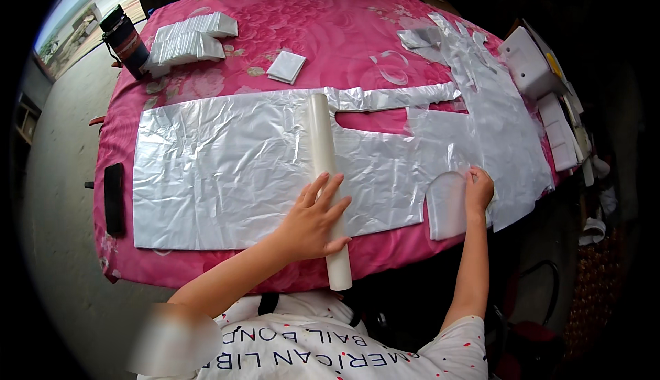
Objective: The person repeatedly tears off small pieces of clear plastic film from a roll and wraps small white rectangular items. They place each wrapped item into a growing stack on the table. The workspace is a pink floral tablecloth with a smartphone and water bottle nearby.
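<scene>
A silvery-white plastic bag (220, 167) with handle loops lies spread flat on the table. Across it, pointing away from me, rests a long pale tube (321, 132). My left hand (313, 222) presses on the tube's near part, fingers spread and palm down. To the right, my right hand (479, 191) is closed in a pinch on the edge of a translucent plastic sheet (445, 208) with a rounded top. Its exact grip is partly hidden by the fingers. More loose plastic bags (512, 153) lie in layers beyond and beside that hand.
Folded plastic bags (189, 43) stand in rows at the far left, near a dark bottle (126, 43). One folded packet (287, 67) lies alone. A black oblong object (114, 200) sits at the left edge. White containers (529, 62) line the right edge of the pink floral cloth (330, 29).
</scene>
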Demonstrator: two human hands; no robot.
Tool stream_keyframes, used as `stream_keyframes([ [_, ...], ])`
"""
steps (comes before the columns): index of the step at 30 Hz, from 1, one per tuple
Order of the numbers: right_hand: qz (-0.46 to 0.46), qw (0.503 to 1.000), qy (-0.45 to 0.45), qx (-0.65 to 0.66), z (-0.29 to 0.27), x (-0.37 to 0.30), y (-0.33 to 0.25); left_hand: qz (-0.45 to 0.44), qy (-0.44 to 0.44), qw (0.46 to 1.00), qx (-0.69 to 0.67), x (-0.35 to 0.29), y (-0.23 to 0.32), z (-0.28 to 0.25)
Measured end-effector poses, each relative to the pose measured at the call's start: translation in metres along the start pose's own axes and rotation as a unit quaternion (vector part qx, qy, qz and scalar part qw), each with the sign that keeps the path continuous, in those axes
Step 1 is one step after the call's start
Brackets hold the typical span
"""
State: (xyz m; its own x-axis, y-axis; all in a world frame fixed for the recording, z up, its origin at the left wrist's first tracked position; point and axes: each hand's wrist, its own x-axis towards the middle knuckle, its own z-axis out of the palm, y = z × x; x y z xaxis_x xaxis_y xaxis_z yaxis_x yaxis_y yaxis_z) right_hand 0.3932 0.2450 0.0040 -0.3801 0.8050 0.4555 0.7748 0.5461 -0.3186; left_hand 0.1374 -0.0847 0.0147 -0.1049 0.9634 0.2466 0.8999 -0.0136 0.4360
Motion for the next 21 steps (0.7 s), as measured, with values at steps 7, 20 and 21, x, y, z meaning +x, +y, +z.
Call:
stream_keyframes([
  [7, -0.113, 0.94, -0.093, 0.309, -0.039, -0.063, -0.2, -0.021, 0.102, 0.976, -0.189, 0.002, 0.008, -0.013],
  [20, -0.189, 0.944, -0.15, 0.226, -0.049, -0.17, -0.258, -0.455, 0.005, 0.707, -0.541, -0.117, -0.116, -0.105],
  [21, -0.18, 0.951, -0.15, 0.201, -0.048, -0.175, -0.251, -0.483, 0.024, 0.701, -0.524, -0.128, -0.12, -0.116],
])
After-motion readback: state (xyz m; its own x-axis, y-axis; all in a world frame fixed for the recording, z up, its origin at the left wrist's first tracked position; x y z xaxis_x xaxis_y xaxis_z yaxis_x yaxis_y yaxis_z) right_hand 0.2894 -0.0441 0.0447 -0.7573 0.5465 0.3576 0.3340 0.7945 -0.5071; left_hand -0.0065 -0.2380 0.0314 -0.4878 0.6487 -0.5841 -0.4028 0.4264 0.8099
